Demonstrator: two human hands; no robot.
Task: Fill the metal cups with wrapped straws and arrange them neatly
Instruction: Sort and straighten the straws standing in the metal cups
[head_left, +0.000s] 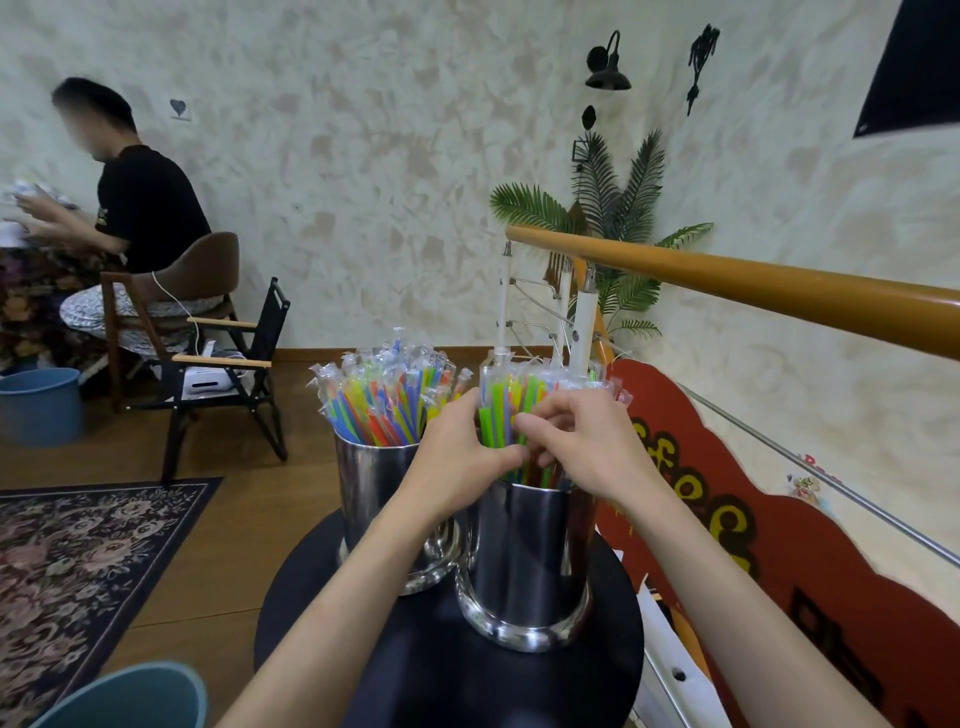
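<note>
Two shiny metal cups stand on a small round black table (415, 675). The left cup (374, 499) is packed with upright wrapped straws (384, 400) in blue, yellow, red and green. The right cup (524, 561), nearer to me, also holds a bundle of wrapped straws (501, 410). My left hand (457, 447) presses against the left side of that bundle, fingers curled around the green straws. My right hand (587, 441) pinches straws from the right, above the cup's rim. Both hands hide the bundle's lower part.
A wooden handrail (753, 280) runs across on the right above a red painted board (727, 519). Blue bins sit at the bottom left (130, 696) and far left (39, 405). A person sits on a chair at the back left, beside a black folding chair (228, 374). A patterned rug (78, 571) covers the floor.
</note>
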